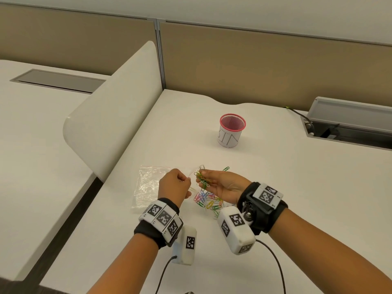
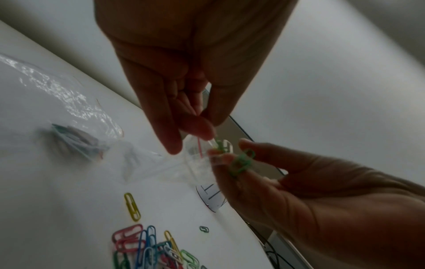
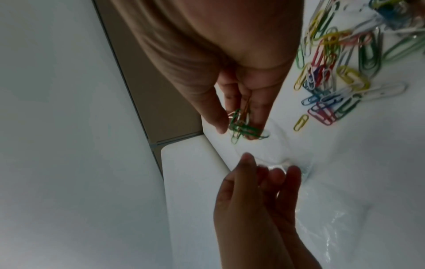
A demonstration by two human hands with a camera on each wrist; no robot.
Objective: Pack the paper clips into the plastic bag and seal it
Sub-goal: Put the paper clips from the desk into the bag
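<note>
My left hand (image 1: pixel 187 181) pinches the mouth of a small clear plastic bag (image 2: pixel 147 160), which hangs just above the white table (image 1: pixel 275 187). Some clips (image 2: pixel 73 140) show blurred through its far end. My right hand (image 1: pixel 200 177) pinches a bunch of mostly green paper clips (image 1: pixel 202 179) right at the bag's mouth (image 3: pixel 271 154). In the right wrist view the bunch (image 3: pixel 243 127) sits between thumb and fingers, a little apart from my left hand (image 3: pixel 269 167). A pile of coloured paper clips (image 1: pixel 209 201) lies on the table under my right hand.
A second, crinkled clear bag with a red strip (image 1: pixel 148 185) lies flat left of my left hand. A pink mesh cup labelled BIN (image 1: pixel 231 130) stands farther back. A white divider (image 1: pixel 118 115) borders the table on the left. A cable tray (image 1: pixel 350 124) is at the back right.
</note>
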